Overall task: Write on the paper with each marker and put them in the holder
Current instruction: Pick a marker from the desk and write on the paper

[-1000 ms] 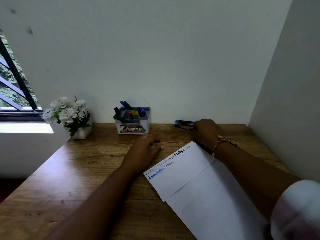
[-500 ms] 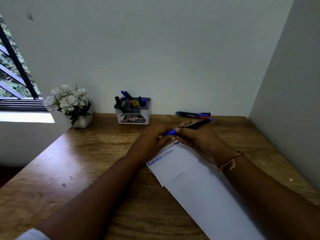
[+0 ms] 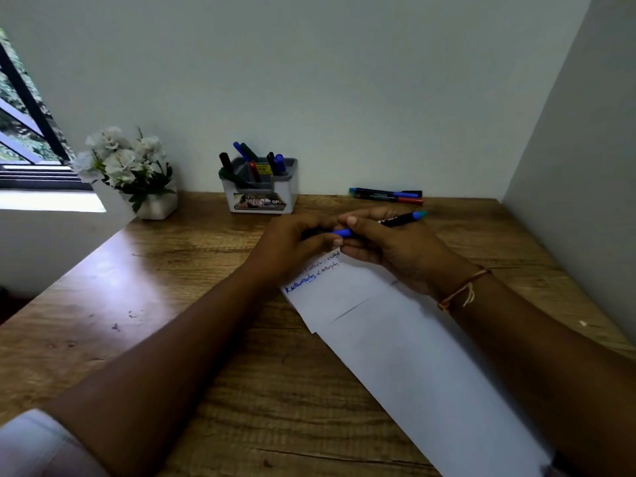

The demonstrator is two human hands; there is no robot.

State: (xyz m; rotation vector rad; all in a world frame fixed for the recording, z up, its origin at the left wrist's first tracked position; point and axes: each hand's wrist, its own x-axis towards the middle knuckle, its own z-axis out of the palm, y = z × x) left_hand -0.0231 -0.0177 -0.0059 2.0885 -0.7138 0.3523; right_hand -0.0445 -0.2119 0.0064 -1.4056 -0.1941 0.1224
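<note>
Both hands met at the centre of the frame, over the top edge of the paper (image 3: 378,339). At left, the left hand (image 3: 296,242) pinched the blue cap end of a marker (image 3: 401,219). At right, the right hand (image 3: 392,249) curled round its black barrel, so the two were clamped on one pen. Whether the cap was seated or coming loose could not be told.

Such a marker looked light, stiff and smooth-sided, likely to slip in a loose grip. The barrel seemed best held at mid-length, with the cap taken by the fingertips and pulled straight along the pen so the tip would not smear.

It lay nearly level between the hands, just above the written lines, its blue-green tail poking out past the right hand toward the upper right. The holder (image 3: 260,201), with several pens standing in it, sat up and left of the hands by the wall. The spare markers (image 3: 385,196) lay up and right of them on the table (image 3: 172,270).
</note>
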